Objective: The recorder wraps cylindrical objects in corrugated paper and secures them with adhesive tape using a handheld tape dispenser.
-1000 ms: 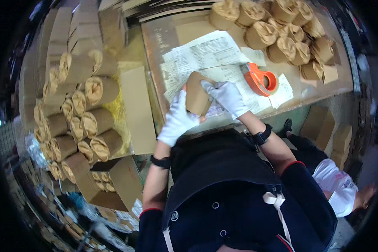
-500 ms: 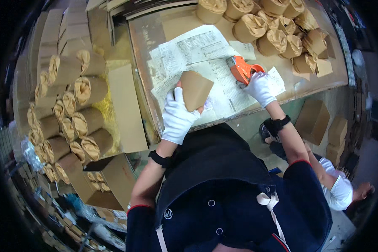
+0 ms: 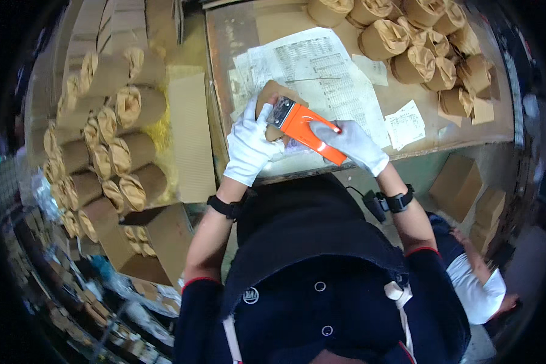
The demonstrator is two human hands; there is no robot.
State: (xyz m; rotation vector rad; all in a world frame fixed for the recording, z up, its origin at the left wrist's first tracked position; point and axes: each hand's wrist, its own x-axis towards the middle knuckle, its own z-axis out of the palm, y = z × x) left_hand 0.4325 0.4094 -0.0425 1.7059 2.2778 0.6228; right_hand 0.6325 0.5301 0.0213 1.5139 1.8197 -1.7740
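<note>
My left hand (image 3: 247, 145), in a white glove, is closed around a brown cardboard piece (image 3: 292, 96) above the near left part of the table. An orange label gun (image 3: 307, 126) with a dark metallic head lies across the front of that piece. My right hand (image 3: 353, 145), also gloved, is wrapped around the gun's body. The gun's head is against or just over the cardboard, beside my left fingertips; contact cannot be told. Much of the cardboard is hidden behind the gun and my fingers. Beneath both hands, printed sheets (image 3: 340, 79) lie spread on the table.
Several brown paper-topped rolls (image 3: 412, 64) crowd the table's far right. More such rolls (image 3: 130, 151) stand in rows at left, beside a cardboard flap (image 3: 191, 139). An open carton (image 3: 170, 242) sits below them. A person in a white top (image 3: 476, 285) is at lower right.
My right hand has brought the label gun leftward from the papers onto the cardboard piece. My left hand still holds the piece, now turned and partly covered. The whole view has shifted slightly.
</note>
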